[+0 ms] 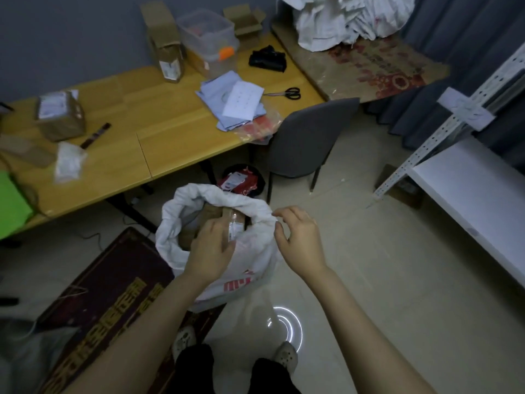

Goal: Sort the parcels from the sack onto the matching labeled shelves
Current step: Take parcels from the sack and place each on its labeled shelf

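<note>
A white sack (181,245) with red print stands open on the floor in front of me. Inside it lies a brown cardboard parcel (211,216) with a clear-taped label. My left hand (211,248) reaches into the sack's mouth and grips the near end of that parcel; its fingertips are hidden behind the box. My right hand (298,240) pinches the sack's right rim between thumb and forefinger, the other fingers loosely curled. A white metal shelf (468,194) with a perforated upright and a paper label (466,109) stands at the right.
A wooden table (159,143) at the left carries taped cardboard boxes (61,116), a plastic tub, papers and scissors (287,93). A grey chair (306,137) and a dark bin (241,180) stand behind the sack. A dark rug (108,302) lies at lower left.
</note>
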